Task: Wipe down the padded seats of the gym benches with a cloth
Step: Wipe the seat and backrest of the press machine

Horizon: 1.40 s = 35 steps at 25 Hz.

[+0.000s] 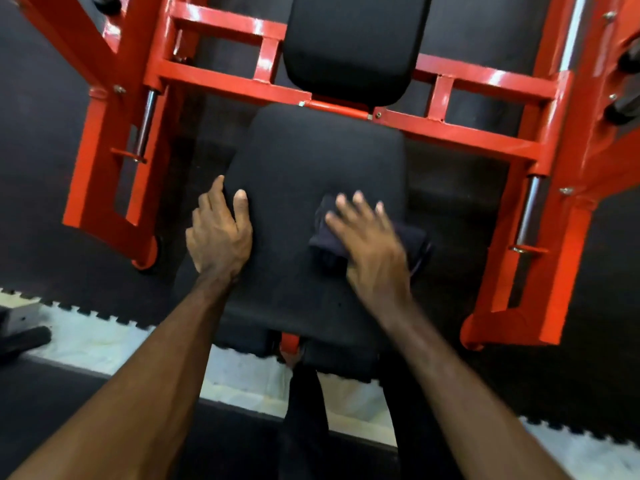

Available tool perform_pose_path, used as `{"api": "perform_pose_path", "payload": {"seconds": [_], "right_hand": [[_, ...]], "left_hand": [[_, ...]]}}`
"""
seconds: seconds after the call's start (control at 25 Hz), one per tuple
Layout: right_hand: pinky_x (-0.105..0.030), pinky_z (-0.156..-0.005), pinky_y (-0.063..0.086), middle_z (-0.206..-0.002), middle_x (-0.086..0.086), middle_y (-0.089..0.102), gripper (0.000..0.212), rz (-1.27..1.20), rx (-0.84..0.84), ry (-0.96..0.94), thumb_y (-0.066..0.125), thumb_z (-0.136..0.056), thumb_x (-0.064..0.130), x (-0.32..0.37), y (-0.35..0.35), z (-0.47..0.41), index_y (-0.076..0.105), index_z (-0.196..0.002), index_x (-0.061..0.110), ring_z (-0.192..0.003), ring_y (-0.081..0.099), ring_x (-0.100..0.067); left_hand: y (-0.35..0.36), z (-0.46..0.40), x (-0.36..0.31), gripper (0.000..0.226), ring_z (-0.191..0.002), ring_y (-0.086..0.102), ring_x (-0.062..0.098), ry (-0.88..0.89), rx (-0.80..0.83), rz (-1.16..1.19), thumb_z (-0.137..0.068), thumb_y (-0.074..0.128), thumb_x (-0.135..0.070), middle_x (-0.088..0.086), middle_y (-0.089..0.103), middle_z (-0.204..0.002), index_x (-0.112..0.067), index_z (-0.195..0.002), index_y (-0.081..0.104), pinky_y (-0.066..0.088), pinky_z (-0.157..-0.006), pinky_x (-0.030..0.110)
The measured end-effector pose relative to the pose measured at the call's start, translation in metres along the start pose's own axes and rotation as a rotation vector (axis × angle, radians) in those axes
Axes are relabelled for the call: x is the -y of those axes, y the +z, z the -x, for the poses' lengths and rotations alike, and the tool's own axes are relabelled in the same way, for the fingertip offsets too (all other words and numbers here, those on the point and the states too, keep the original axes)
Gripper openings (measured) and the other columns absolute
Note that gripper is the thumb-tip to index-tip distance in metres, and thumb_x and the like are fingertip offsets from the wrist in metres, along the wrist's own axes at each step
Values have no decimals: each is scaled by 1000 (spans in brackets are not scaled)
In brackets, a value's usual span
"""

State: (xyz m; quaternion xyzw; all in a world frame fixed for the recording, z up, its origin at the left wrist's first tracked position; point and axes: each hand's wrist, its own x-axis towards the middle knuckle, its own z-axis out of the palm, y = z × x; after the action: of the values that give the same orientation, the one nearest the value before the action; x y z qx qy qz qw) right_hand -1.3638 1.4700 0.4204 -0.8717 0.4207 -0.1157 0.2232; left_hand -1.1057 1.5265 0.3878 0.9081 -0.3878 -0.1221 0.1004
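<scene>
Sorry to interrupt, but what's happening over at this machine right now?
A person is wiping the black padded seat of a red-framed gym machine. Their right hand presses a dark cloth flat on the seat's right side, while the left hand grips the seat's left edge. The backrest pad is untouched.

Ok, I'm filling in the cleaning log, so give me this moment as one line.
step: wiping seat | right hand: flat on cloth | left hand: grips seat's left edge | backrest: untouched
</scene>
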Motion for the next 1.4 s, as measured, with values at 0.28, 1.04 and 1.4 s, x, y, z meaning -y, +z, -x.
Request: {"api": "perform_pose_path", "payload": {"seconds": [0.28, 1.04, 1.4], "right_hand": [[-54, -128, 28, -163, -8, 49, 72, -50, -236, 349, 57, -79, -6, 63, 25, 45, 62, -148, 12, -155, 40, -32], [-59, -125, 30, -164, -5, 48, 74, 133, -247, 415, 58, -75, -4, 7, 12, 70, 64, -146, 16, -155, 39, -38], [-59, -124, 30, -166, -3, 44, 77, 174, -194, 289, 57, -75, 2, 14, 21, 101, 60, -150, 18, -156, 36, -37]], "left_hand": [[-4, -4, 2, 65, -136, 54, 39, 20, 50, 82, -110, 31, -62, 12, 52, -155, -23, -162, 37, 45, -103, 62], [12, -7, 8, 66, -125, 61, 42, 56, -68, 0, -109, 30, -60, 15, 58, -145, -21, -161, 42, 50, -92, 59], [12, -8, 8, 65, -123, 61, 46, 68, -65, 12, -109, 30, -59, 17, 58, -144, -20, -160, 42, 49, -90, 61]]}}
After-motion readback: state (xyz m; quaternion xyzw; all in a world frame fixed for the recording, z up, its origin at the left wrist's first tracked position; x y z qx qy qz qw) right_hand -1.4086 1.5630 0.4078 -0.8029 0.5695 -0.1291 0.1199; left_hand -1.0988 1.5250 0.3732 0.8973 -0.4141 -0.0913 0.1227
